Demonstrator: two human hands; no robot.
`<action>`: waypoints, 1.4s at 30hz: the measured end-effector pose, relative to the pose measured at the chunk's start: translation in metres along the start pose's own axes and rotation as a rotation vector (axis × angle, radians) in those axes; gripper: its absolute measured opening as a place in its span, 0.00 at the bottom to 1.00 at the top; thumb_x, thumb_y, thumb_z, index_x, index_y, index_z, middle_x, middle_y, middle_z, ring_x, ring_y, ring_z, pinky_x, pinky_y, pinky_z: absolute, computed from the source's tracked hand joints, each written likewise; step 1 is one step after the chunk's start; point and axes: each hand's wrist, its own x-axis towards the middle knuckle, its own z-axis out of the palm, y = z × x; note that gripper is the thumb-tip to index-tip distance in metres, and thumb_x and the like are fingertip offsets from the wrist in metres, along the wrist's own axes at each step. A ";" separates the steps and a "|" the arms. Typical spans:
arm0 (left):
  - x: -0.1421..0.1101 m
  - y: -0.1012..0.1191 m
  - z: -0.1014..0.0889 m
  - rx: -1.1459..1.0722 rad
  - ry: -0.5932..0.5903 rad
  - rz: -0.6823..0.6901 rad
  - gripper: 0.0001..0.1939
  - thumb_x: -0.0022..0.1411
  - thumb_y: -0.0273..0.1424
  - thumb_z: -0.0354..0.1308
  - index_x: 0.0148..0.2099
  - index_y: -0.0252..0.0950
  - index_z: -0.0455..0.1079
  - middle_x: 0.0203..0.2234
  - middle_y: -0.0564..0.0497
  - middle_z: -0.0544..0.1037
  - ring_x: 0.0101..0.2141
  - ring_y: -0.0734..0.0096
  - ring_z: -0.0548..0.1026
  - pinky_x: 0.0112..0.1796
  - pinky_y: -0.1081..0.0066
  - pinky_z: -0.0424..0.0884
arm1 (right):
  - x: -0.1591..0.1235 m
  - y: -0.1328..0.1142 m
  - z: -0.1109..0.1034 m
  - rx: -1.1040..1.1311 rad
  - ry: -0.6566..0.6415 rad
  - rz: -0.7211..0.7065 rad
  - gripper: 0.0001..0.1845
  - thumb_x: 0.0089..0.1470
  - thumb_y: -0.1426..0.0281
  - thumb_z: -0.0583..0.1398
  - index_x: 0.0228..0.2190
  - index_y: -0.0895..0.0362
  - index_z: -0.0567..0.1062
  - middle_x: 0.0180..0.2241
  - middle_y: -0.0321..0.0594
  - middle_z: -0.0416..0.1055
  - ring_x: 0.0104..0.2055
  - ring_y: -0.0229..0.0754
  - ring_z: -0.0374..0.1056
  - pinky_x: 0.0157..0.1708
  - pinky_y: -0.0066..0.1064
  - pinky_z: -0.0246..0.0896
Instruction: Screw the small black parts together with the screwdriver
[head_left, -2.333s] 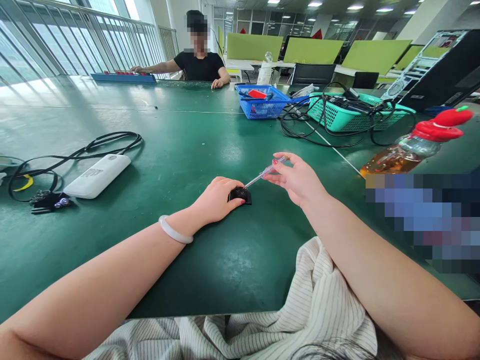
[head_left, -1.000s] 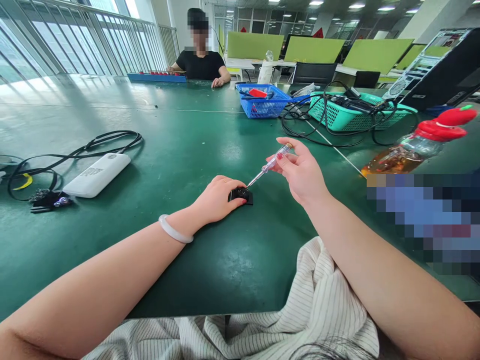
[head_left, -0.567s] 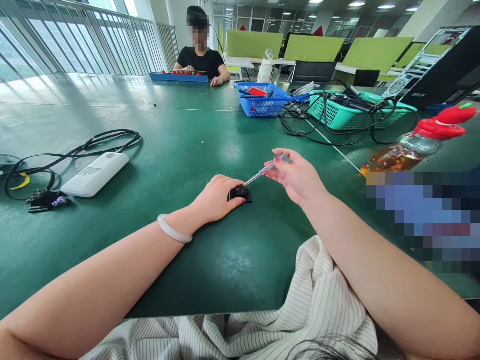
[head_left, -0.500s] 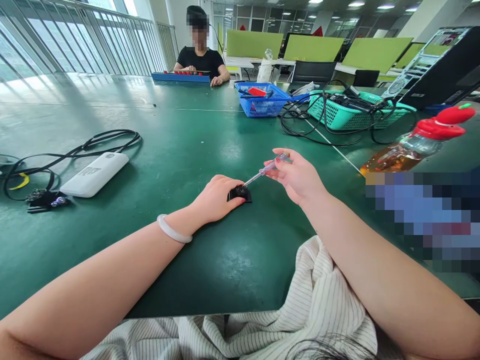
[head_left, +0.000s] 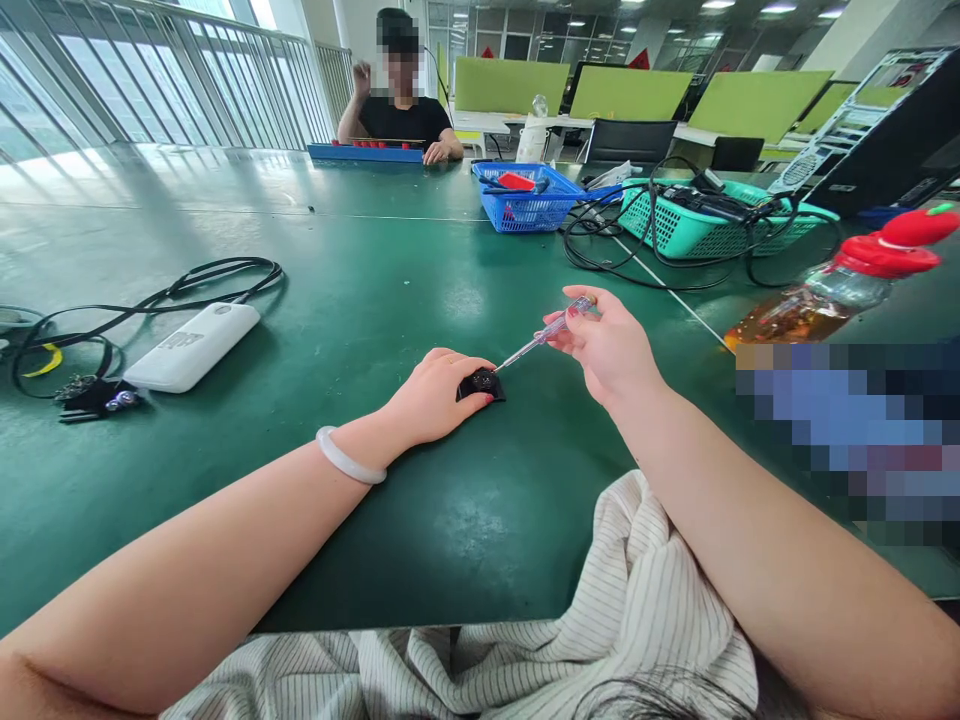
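Observation:
My left hand (head_left: 435, 398) rests on the green table (head_left: 360, 300), its fingers closed round a small black part (head_left: 482, 383) and pressing it to the surface. My right hand (head_left: 609, 347) pinches the clear handle of a slim screwdriver (head_left: 545, 333). The tool slants down to the left and its metal tip meets the top of the black part. A white bangle sits on my left wrist.
A white power bank (head_left: 191, 346) with black cables lies at the left. A blue basket (head_left: 525, 198) and a teal basket (head_left: 697, 228) full of cables stand at the back. At the right lies a red-capped bottle (head_left: 832, 295). A person sits at the far end behind a blue tray (head_left: 365, 152).
My right hand has tilted the screwdriver up and down slightly, its tip staying on the black part. The far person slid the blue tray rightward and has raised one hand.

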 end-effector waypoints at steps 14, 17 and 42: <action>0.001 -0.002 0.001 -0.015 0.021 0.000 0.19 0.67 0.41 0.58 0.57 0.40 0.75 0.51 0.48 0.81 0.56 0.51 0.71 0.62 0.50 0.65 | -0.001 -0.002 0.001 -0.032 0.000 0.008 0.05 0.59 0.73 0.60 0.37 0.52 0.73 0.28 0.29 0.74 0.27 0.33 0.75 0.40 0.32 0.74; 0.001 -0.002 0.001 -0.011 0.031 -0.001 0.19 0.67 0.40 0.58 0.56 0.40 0.76 0.51 0.48 0.81 0.56 0.52 0.72 0.62 0.51 0.65 | -0.002 -0.002 0.001 -0.028 0.005 0.012 0.05 0.59 0.74 0.59 0.36 0.52 0.73 0.27 0.29 0.75 0.27 0.33 0.75 0.40 0.32 0.73; 0.002 -0.004 0.002 -0.006 0.043 -0.029 0.21 0.65 0.43 0.59 0.56 0.39 0.75 0.52 0.47 0.81 0.57 0.50 0.72 0.61 0.50 0.66 | -0.004 -0.002 0.001 0.036 -0.031 0.123 0.08 0.62 0.75 0.61 0.31 0.54 0.70 0.26 0.29 0.76 0.24 0.33 0.77 0.38 0.30 0.78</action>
